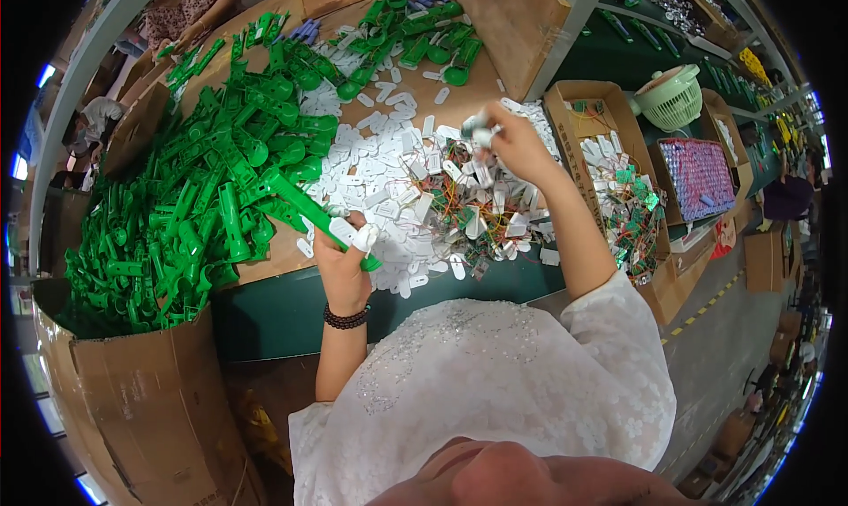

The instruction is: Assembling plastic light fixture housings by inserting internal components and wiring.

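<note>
White sleeves frame both hands over the counter (291, 316). Left hand (340, 254) is clamped on a green handle (305, 207) beside the green pile (177, 214); right hand (517, 144) pinches a small white part (481, 133) above white tabs (397, 166) and wired pieces (468, 210).

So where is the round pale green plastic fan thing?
In the head view, the round pale green plastic fan sits at the upper right on the dark green bench, just right of the open cardboard box and above the tray of purple parts.
</note>
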A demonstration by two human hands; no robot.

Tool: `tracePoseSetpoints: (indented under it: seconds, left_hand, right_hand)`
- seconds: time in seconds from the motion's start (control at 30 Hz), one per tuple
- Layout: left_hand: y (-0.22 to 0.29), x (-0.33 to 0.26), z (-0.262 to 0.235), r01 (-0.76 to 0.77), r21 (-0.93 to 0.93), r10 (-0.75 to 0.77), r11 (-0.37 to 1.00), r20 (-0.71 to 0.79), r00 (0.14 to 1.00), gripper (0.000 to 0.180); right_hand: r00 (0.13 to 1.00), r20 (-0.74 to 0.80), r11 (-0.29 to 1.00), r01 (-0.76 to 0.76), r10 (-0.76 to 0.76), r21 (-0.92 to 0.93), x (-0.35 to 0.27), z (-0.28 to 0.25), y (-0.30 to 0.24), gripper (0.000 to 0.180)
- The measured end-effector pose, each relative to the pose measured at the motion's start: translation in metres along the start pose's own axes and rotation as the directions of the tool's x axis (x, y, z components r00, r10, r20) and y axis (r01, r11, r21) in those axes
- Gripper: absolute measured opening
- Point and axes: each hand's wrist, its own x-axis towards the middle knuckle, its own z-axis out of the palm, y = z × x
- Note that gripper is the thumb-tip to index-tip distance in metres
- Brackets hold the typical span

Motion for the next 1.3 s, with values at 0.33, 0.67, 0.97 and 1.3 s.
tracePoseSetpoints:
  seconds: [0.33, 0.67, 0.97, 1.3]
  left_hand:
    - [-0.011, -0.003, -0.009, -0.014, 0.031, 0.015, 0.999, -0.042, 0.999, 0.027]
    - [0.004, -0.003, 0.024, -0.044, 0.052, 0.035, 0.998, 0.154, 0.987, 0.042]
    - [-0.006, -0.012, 0.009, -0.072, 0.128, 0.067, 0.989, 0.047, 0.997, 0.044]
    - [-0.022, -0.012, 0.012, -0.235, 0.515, 0.320, 0.825, -0.081, 0.944, 0.046]
  right_hand:
    - [0.860, -0.176, 0.048, 0.225, -0.479, 0.973, -0.039, -0.044, -0.113, 0.020]
    - [0.972, 0.154, 0.696, 0.011, -0.175, 0.718, -0.064, 0.086, -0.058, 0.013]
    - [0.963, 0.034, 0.870, 0.225, -0.267, 0.439, -0.064, 0.111, -0.040, 0.010]
    - [0.991, 0.015, 0.868, 0.111, -0.135, 0.485, -0.067, 0.122, -0.035, 0.013]
